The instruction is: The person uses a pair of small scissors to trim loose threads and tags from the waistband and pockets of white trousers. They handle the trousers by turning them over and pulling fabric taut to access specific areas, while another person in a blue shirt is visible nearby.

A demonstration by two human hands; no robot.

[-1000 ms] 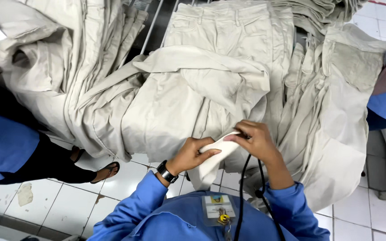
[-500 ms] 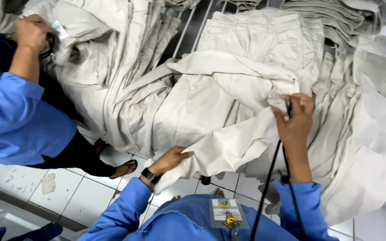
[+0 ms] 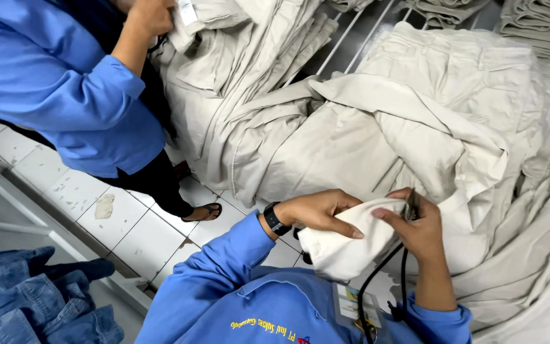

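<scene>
A bunched fold of pale cream fabric (image 3: 345, 245) is held between both hands low in the view, at about 5 o'clock from the centre. The cloth is seen as off-white, matte and softly creased, gathered into a rounded bulge that hangs below the hands and runs on into a larger beige garment (image 3: 377, 146) spread across the desk (image 3: 351, 44) at 12 o'clock. The left hand (image 3: 319, 213) is closed over the top of the fold, its fingers curled down onto the cloth, with a dark wristwatch (image 3: 276, 220) worn just behind it. The right hand (image 3: 415, 229) is pinched on the fabric's right edge, and a thin dark tool (image 3: 410, 207) is gripped upright in the same fingers; a black cord (image 3: 377, 274) is seen trailing from it toward 6 o'clock. More beige garments (image 3: 243, 70) are piled at 11 o'clock, where another person's hand (image 3: 151, 14) is rested on them. Folded blue denim (image 3: 33, 299) is lying at 8 o'clock, above a white tiled floor (image 3: 128, 229).
</scene>
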